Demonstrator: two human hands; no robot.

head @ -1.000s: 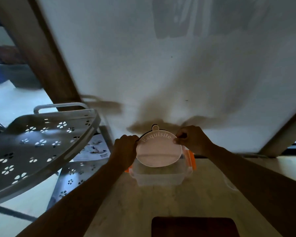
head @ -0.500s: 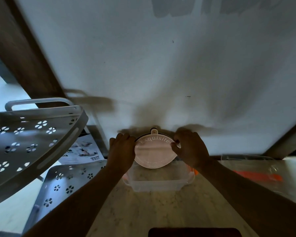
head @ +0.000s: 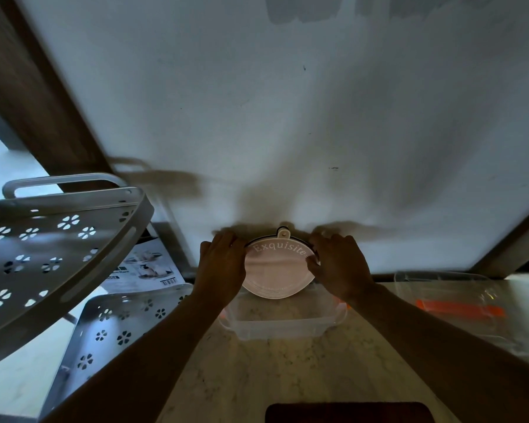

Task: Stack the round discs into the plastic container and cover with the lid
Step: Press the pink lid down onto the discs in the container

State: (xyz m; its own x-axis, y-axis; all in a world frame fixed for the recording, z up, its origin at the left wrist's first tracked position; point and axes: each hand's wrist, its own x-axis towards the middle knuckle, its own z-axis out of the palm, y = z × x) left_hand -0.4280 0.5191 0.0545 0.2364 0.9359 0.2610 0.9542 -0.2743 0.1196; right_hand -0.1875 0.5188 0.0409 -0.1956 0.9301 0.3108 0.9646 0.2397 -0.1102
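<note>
A pale pink round disc point(head: 277, 274) printed "Exquisite", with a small tab on top and a dark edge behind it, is held tilted over the back of a clear plastic container point(head: 283, 322) on the marble counter. My left hand point(head: 220, 267) grips its left rim and my right hand point(head: 338, 264) grips its right rim. The disc's lower edge dips into the container's far side. A clear lid point(head: 458, 303) with an orange clip lies to the right on the counter.
A white wall point(head: 287, 117) rises right behind the container. A grey perforated rack point(head: 52, 239) with a second shelf point(head: 113, 328) stands at the left, with a printed leaflet point(head: 144, 270) beneath. A dark brown board point(head: 348, 412) lies at the near counter edge.
The view has shifted left and the lid at the right has come into sight. Both hands have kept hold of the disc and lowered it slightly toward the container.
</note>
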